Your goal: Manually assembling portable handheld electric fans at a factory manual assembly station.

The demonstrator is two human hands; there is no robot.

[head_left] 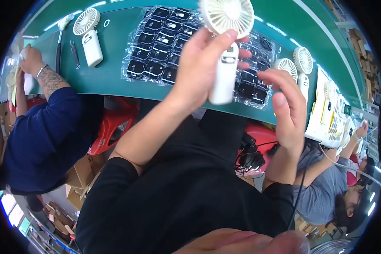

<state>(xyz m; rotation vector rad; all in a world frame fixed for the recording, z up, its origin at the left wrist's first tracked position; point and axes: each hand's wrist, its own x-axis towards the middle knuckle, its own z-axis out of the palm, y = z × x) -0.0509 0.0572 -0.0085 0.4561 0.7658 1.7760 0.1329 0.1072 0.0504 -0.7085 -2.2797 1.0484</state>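
White fan (pixel 227 70) gripped in left hand (pixel 201 61); right hand (pixel 288 103) half-open, just beside

From my remote seat I see one white handheld fan (pixel 225 78), held almost lengthwise to my view, round ribbed head (pixel 230 15) farthest away, smooth rounded handle (pixel 223 89) nearest, small dark panel (pixel 228 60) facing up, above the middle of the plastic-wrapped black parts (pixel 150 51).
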